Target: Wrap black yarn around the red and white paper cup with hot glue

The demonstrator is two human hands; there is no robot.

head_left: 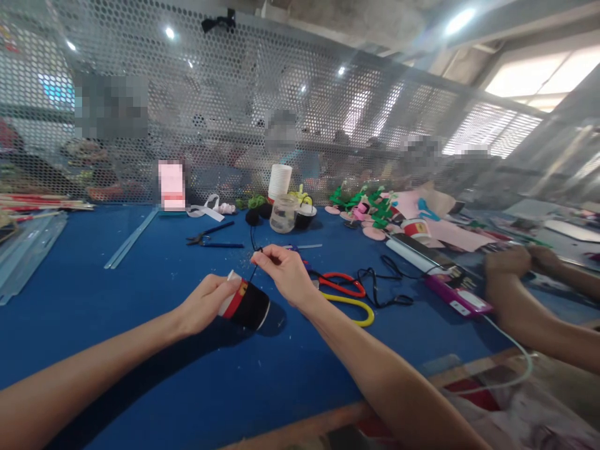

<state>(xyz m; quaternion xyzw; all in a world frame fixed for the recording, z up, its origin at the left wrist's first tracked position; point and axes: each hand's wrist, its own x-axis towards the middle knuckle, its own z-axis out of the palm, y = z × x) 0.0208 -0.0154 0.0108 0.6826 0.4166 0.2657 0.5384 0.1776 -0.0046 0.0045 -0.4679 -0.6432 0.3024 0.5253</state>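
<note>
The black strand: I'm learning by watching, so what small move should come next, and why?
Probably draw the strand snugly around the cup: the right hand pinches it above the cup, while the left hand grips the cup's red-and-white end.

A craft workshop, by the look of it: I work at a blue-topped bench [210,390] carrying dark-handled metal pliers [200,239], large scissors [351,300] with red and yellow loop handles, a white stack of cups [280,181] and green leafy decorations [382,215]. A grey perforated metal partition [234,81] stands behind; a co-worker's bare hand [507,261] is at my right.
</note>
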